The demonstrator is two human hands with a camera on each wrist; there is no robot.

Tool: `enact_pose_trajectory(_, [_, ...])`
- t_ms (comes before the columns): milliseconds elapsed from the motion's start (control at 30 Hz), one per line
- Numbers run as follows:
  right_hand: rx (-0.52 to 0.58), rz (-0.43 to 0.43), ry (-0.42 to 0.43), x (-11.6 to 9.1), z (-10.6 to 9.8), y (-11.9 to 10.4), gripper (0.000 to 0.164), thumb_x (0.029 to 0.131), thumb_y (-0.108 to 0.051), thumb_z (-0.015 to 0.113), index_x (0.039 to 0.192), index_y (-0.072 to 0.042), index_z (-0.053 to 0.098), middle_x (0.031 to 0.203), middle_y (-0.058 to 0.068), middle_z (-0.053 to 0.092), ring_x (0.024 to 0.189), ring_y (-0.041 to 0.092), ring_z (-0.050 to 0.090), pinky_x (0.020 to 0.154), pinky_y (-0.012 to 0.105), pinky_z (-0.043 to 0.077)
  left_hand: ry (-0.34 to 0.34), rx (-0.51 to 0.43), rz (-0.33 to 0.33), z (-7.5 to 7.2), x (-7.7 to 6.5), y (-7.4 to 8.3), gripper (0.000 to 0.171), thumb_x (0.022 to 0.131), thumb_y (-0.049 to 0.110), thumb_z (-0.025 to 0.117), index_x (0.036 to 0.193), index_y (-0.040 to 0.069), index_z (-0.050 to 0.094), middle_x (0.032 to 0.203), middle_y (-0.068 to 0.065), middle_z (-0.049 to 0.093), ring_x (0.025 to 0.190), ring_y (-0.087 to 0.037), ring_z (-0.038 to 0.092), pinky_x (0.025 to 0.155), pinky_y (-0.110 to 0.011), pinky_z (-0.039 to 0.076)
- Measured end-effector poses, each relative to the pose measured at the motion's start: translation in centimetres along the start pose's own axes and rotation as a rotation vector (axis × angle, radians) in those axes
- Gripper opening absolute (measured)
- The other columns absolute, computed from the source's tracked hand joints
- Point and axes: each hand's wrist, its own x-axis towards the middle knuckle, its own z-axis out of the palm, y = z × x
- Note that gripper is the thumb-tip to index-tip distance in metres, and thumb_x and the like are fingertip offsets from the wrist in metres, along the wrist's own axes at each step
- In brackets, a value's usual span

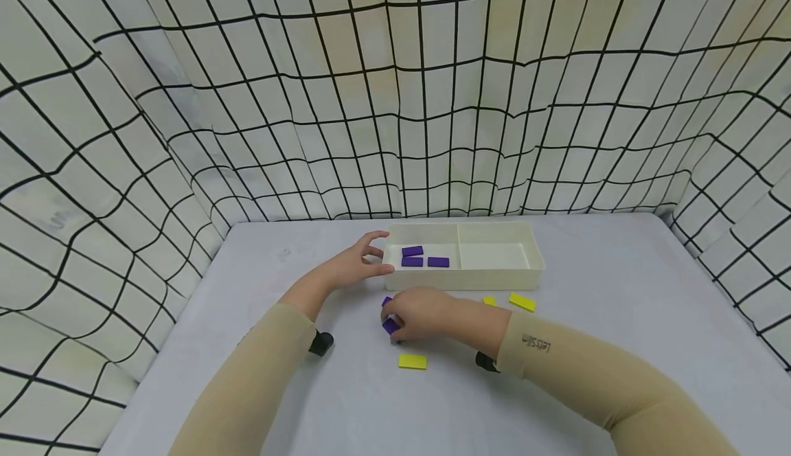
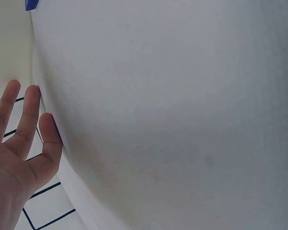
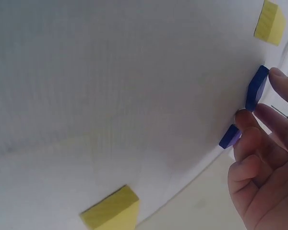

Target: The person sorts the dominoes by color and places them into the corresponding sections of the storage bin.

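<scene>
A white two-compartment box (image 1: pixel 466 279) stands near the back of the table. In its left compartment lie several purple blocks, one of them a purple block (image 1: pixel 438 262) near the divider. My left hand (image 1: pixel 360 262) is at the box's left end, fingers spread and fingertips at its edge; in the left wrist view the left hand (image 2: pixel 19 158) holds nothing. In front of the box, my right hand (image 1: pixel 423 313) pinches a purple block (image 3: pixel 257 88) between thumb and finger, low over the table. Another purple block (image 3: pixel 229 137) lies beside its curled fingers.
A yellow block (image 1: pixel 412 361) lies nearest the front, and another yellow block (image 1: pixel 522 301) lies before the box's right half. A third yellow block (image 1: pixel 489 301) is partly hidden behind the right forearm. Black-gridded white cloth (image 1: pixel 432 99) walls the back and sides.
</scene>
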Motion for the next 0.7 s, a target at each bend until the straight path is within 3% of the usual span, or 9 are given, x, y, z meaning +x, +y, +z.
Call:
enact_pose_trajectory(467, [-0.004,0.016,0.006,0.01,0.25,-0.56,0.035,0.086,-0.043,0.077,0.117,-0.029,0.071,0.1,-0.01,0.066,0.086,0.007,0.055,0.082,0.025,0.05,0.009,-0.002,-0.009,-0.03,-0.1,0.03,0.081,0.092,0.041,0.071,0.153,0.038,0.019,0.146,-0.012,0.046,0.133,-0.035,0.048,0.107,-0.056,0.037])
enact_pose_trajectory(700, [-0.022,0.015,-0.001,-0.21,0.2,-0.54,0.03,0.087,-0.035,0.076,0.116,-0.03,0.07,0.102,-0.01,0.067,0.088,0.008,0.055,0.084,0.027,0.05,0.007,0.002,-0.002,0.03,0.02,0.08,0.081,0.092,0.041,0.07,0.154,0.036,0.019,0.146,-0.013,0.046,0.132,-0.034,0.049,0.107,-0.057,0.037])
